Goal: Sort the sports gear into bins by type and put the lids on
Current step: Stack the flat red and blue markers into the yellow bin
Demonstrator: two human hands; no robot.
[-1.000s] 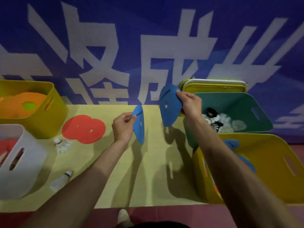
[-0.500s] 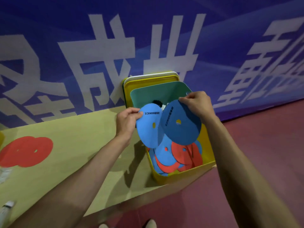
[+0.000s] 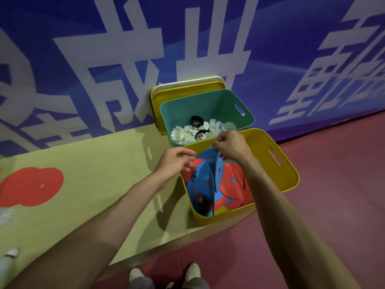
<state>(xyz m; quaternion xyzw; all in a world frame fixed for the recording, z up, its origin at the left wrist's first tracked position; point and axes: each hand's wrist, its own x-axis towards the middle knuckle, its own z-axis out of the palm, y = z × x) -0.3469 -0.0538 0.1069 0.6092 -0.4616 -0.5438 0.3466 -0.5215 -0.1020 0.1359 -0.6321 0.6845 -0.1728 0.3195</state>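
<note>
The blue disc (image 3: pixel 217 178) stands on edge inside the yellow bin (image 3: pixel 288 174), its lower part down among the flat red and blue discs (image 3: pixel 234 184) that fill the bin. The right hand (image 3: pixel 231 147) is over the yellow bin's far rim, fingers curled and pinching the disc's upper edge. The left hand (image 3: pixel 174 163) hovers at the yellow bin's left rim with its fingers loosely bent and nothing in them; its fingertips hang just over a red disc inside.

Directly behind the yellow bin, touching its far wall, sits a teal bin (image 3: pixel 208 101) holding white shuttlecocks (image 3: pixel 181 134) and at least one dark one. Behind that again, a stack of lids (image 3: pixel 187 87), yellow and white, leans against the blue banner wall (image 3: pixel 62 28) with large white characters.

The yellow bin stands at the right end of a yellow-green table top (image 3: pixel 93 184). Well to its left on that surface lie overlapping red discs (image 3: pixel 31 186), and farther left and nearer the person, at the picture's edge, a lone shuttlecock (image 3: pixel 8 260). Below the yellow bin, past the table's near edge, the person's pale shoes (image 3: pixel 135 275) stand on a dark red floor (image 3: pixel 333 163).
</note>
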